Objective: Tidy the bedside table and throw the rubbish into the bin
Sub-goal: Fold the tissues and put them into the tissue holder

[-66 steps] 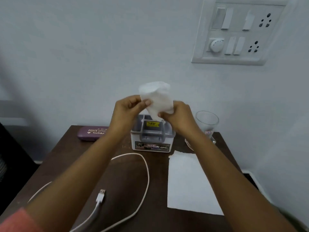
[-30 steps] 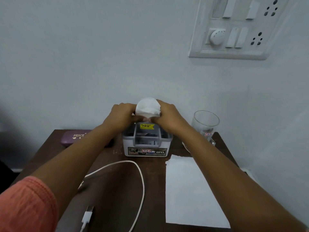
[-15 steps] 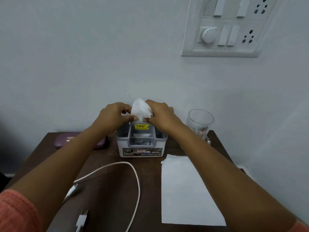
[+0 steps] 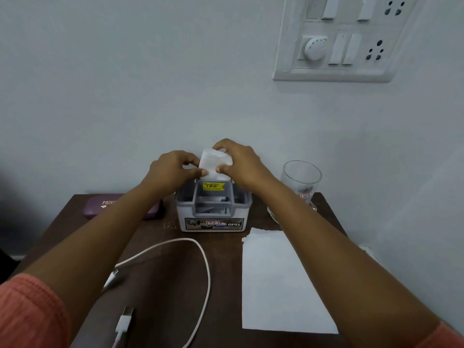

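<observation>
Head view: left hand [image 4: 170, 172] and right hand [image 4: 238, 163] both pinch the white folded tissue [image 4: 213, 163], grey plastic organiser box [image 4: 213, 209] directly below them.

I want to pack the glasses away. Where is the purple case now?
The purple case lies at the table's back left corner, left of the grey box, partly hidden behind the left forearm.
</observation>
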Action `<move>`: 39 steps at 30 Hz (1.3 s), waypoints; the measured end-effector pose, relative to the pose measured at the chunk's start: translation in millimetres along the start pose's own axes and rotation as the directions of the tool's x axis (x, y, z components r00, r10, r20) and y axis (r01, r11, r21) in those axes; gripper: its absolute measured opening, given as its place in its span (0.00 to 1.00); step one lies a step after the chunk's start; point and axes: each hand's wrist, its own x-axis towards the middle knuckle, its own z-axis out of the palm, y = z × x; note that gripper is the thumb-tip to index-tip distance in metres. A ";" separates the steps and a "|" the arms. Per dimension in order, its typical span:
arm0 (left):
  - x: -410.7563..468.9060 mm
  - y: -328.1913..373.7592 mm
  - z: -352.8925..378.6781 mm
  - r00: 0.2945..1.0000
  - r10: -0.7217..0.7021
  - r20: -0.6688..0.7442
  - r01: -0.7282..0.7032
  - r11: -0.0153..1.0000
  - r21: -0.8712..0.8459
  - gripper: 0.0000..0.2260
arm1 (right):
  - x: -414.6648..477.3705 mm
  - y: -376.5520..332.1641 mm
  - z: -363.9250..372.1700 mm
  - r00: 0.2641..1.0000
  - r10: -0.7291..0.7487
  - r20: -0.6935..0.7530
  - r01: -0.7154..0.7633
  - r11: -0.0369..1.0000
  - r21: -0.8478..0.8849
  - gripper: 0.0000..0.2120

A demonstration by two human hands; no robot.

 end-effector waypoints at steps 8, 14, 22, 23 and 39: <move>-4.4 -0.1 10.5 0.999 -0.043 -0.011 0.042 0.995 -0.085 0.07 | 4.5 -4.4 9.7 0.997 -0.064 -0.035 0.060 0.994 -0.091 0.16; -3.8 -3.3 14.8 0.991 -0.131 -0.021 0.129 0.989 -0.069 0.13 | -1.4 -14.1 3.3 0.985 -0.172 -0.021 0.161 0.954 -0.254 0.17; -0.2 4.0 10.8 0.989 -0.145 0.029 0.143 0.988 0.050 0.11 | -6.9 -10.3 6.5 0.996 -0.068 0.063 0.081 0.967 -0.241 0.19; -1.4 3.6 9.9 0.990 -0.139 0.022 0.139 0.990 -0.005 0.09 | -6.5 -9.2 5.6 0.996 -0.073 0.049 0.082 0.970 -0.230 0.20; -88.4 25.9 4.0 0.933 -0.088 -0.350 -0.015 0.960 -0.280 0.05 | -175.2 37.9 -33.5 0.905 0.150 -0.397 -0.015 0.946 0.324 0.09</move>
